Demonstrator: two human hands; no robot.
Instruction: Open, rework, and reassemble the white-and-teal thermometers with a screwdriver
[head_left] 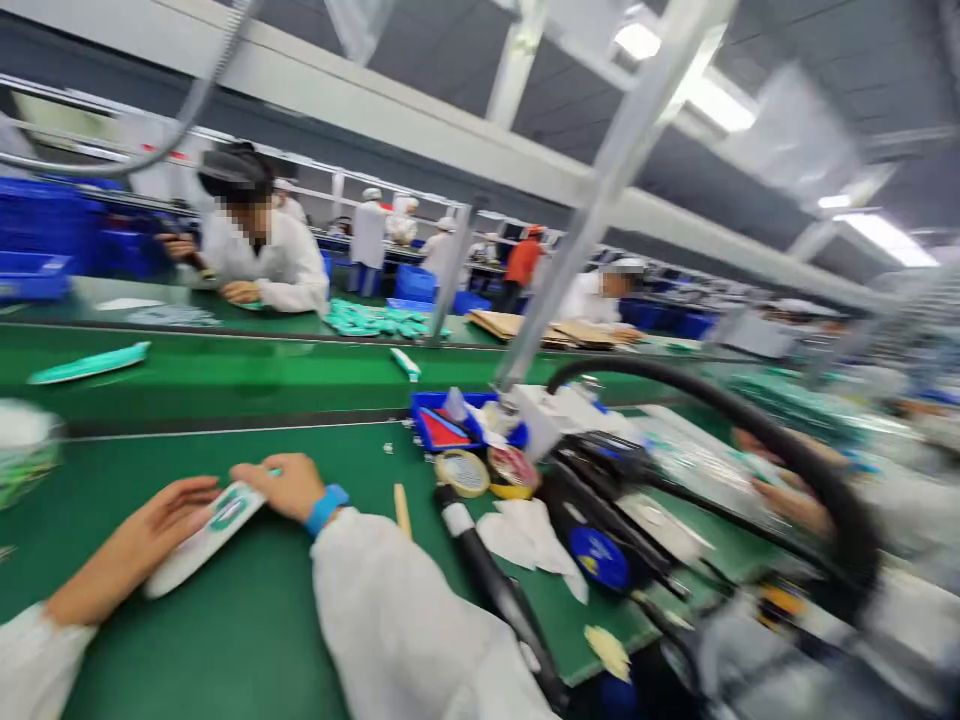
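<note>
A long white plastic housing with a rounded end and a green oval area (199, 555) is tilted just over the green work surface. My left hand (146, 540) holds its left side, fingers along the upper edge. At the far end, my right hand (291, 487) pinches the housing, with a blue band (327, 508) around that wrist. A small bit of green shows at the right fingers; what it is I cannot make out. The underside of the housing is hidden.
Right of my sleeve are a pale stick (403, 510), a black-and-white handheld tool (487, 580), tape rolls (461, 472), a blue tray (420, 425) and white tissue (532, 540). A black hose (720, 395) arches there. Green-and-white pieces (90, 363) lie on the belt. A co-worker (262, 250) sits opposite.
</note>
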